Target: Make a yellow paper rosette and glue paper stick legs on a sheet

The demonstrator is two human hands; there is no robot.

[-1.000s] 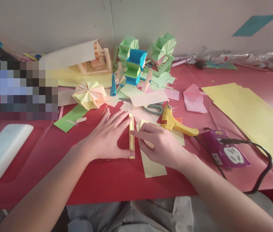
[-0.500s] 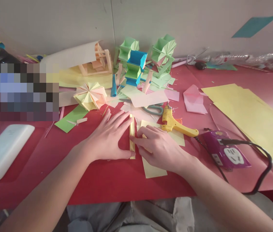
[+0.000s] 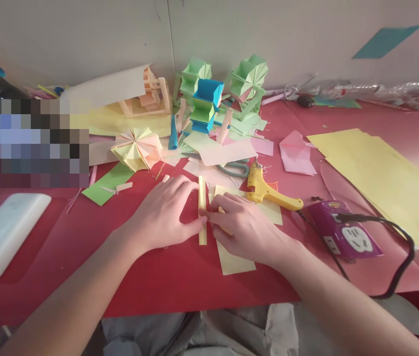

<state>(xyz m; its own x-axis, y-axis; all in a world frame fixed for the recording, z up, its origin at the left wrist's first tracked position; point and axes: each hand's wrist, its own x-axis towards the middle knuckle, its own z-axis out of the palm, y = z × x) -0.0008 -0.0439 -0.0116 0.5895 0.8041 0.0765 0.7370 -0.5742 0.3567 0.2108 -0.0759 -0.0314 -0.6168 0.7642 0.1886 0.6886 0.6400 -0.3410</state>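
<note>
A narrow, folded yellow paper strip [image 3: 202,236] lies upright in the view on the red tabletop, between my two hands. My left hand [image 3: 168,212] is to its left, fingers bent, with the thumb tip on the strip's middle and the index fingertip by its upper part. From the other side my right hand [image 3: 241,225] is curled, its index finger and thumb meeting the strip close to my left thumb. Pale yellow paper [image 3: 233,259] lies partly under my right hand. Just beyond that hand is a yellow hot glue gun [image 3: 268,194].
Scissors [image 3: 235,169] lie among paper scraps. Folded green and blue paper pieces [image 3: 209,94] stand behind, with a pleated paper rosette [image 3: 137,148] to the left. A purple power socket box [image 3: 346,230] with a black cable, yellow sheets [image 3: 387,173] and a white power bank [image 3: 11,237] are around.
My left hand's fingers have gone from spread flat to bent and drawn in. Its thumb has slid up the strip toward my right index finger. My right hand stays almost in place.
</note>
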